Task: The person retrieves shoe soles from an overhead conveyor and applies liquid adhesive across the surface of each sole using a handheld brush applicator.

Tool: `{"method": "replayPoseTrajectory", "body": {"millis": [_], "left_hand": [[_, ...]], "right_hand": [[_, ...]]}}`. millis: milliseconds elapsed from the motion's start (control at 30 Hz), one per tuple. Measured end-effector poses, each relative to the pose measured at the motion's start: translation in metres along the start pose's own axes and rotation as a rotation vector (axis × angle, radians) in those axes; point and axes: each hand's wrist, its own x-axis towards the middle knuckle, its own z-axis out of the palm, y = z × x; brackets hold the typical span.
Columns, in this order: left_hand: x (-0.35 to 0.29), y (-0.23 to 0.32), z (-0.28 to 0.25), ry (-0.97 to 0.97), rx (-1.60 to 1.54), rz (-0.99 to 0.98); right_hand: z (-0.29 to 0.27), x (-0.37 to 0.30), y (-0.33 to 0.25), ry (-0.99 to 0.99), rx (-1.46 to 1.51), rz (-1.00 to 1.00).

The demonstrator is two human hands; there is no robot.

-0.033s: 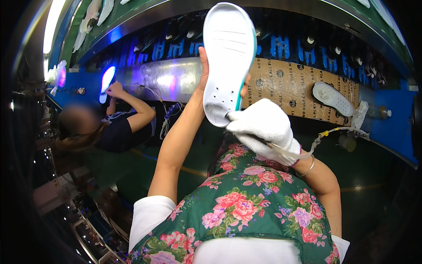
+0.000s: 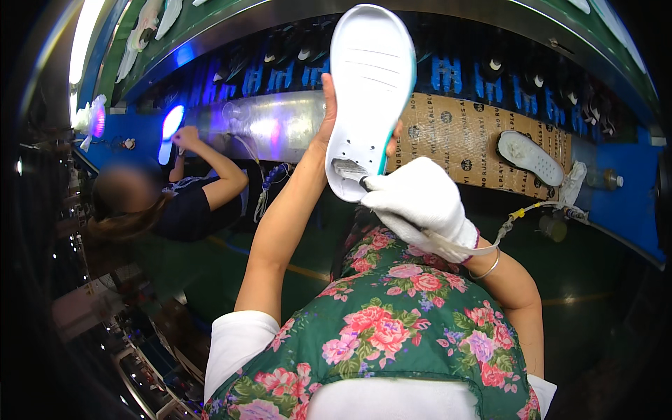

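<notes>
A white shoe sole [image 2: 371, 84] with a teal edge is held up in front of me, its broad end up and its narrower, holed end down. My left hand [image 2: 327, 115] grips it from behind, thumb along the left edge and fingertips showing at the right. In a white knitted glove, my right hand [image 2: 416, 203] is closed around a slim brush-like tool [image 2: 364, 183]. Its dark tip touches or nearly touches the sole's lower end, beside a grey, wet-looking patch; the bristles are too small to make out. A clear hose [image 2: 498, 238] runs from this hand toward the right.
Another light sole [image 2: 532, 157] lies on the cardboard-covered bench [image 2: 448, 133]. A white cloth [image 2: 574, 182] and a clear bottle [image 2: 607, 178] are at right. Dark shoes on blue holders [image 2: 448, 73] line the back. At left, a co-worker's hand [image 2: 185, 138] holds a lit sole [image 2: 171, 126].
The sole and my left hand have shifted slightly right. The sheen at the sole's lower end has become a larger grey patch. My right hand has barely moved.
</notes>
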Motion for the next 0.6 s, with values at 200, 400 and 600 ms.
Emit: {"method": "replayPoseTrajectory", "body": {"millis": [200, 400, 600], "left_hand": [[0.006, 0.003, -0.006, 0.102, 0.019, -0.159], [0.013, 0.006, -0.006, 0.357, 0.535, -0.248], [0.018, 0.016, 0.006, 0.339, 0.995, -0.557]], "right_hand": [[0.013, -0.011, -0.005, -0.102, 0.14, -0.03], [0.013, 0.001, 0.005, -0.031, 0.02, -0.023], [0.016, -0.004, -0.005, -0.137, 0.165, 0.055]]}}
